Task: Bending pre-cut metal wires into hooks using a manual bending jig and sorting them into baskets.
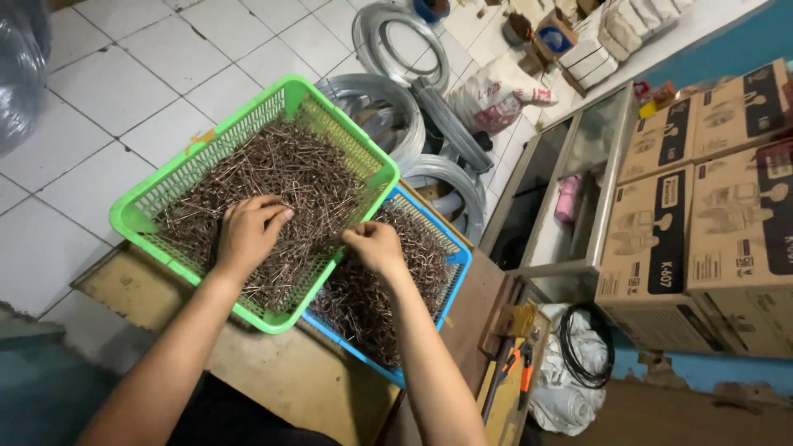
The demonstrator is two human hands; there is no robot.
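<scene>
Centrally, left hand point(248, 235) pinches thin, stiff, light wire pins point(281, 173) in the green basket point(132, 216) on the tabletop's point(281, 380) far edge; right hand point(376, 246), fingers closed, grips pins over the blue basket point(453, 266); they tangle, so take them mid-length.

Two perforated plastic baskets sit on the wooden bench point(273, 372): one green basket point(165, 194) and, just right of it and partly beneath it, one blue basket point(450, 268). Each holds bent wire pieces too many and too tangled to count. Two bare hands rest over them, the left hand point(248, 234) inside the green basket, the right hand point(376, 246) at its right rim. Beyond the green basket lie what look like four coils of wire point(376, 103), overlapping. Right of the blue basket stand about four printed cardboard boxes point(652, 239).
</scene>
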